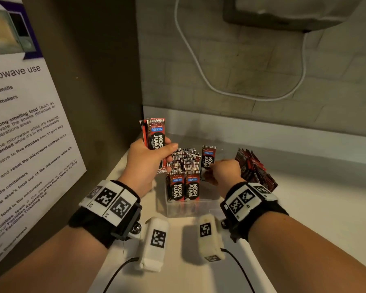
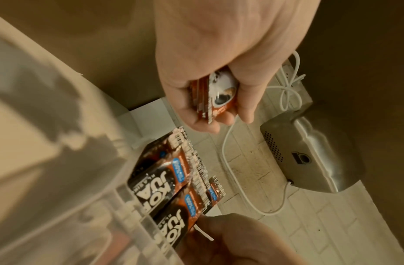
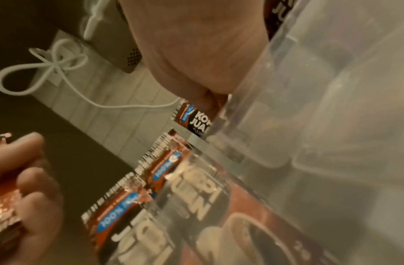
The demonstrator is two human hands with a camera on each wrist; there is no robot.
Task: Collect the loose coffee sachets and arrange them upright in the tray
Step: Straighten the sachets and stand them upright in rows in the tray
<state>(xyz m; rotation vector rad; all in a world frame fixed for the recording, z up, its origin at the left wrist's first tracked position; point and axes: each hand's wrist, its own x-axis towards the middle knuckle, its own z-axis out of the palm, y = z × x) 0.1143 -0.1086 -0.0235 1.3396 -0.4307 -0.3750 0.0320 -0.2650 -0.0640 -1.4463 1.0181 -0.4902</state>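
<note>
Coffee sachets stand upright in two packed rows inside the clear tray, which sits on the white counter just below and between both sets of fingers. A small bundle of sachets is gripped in the left hand, thumb across the printed front and the other fingers curled round the back; its upper half stands clear above the fingertips, raised above the tray's left side. From the left wrist camera the bundle's lower ends poke out between the curled fingers. The right hand pinches a single sachet by its lower part, holding it upright at the right edge of the filled rows, its top rising above the fingertips. Whether its bottom end already sits in the tray cannot be told. Beyond the right hand's knuckles, on the far side from the tray, a loose fanned heap of sachets leans on the counter. A white cable hangs on the tiled wall behind, and a microwave notice is on the panel left of the left hand
</note>
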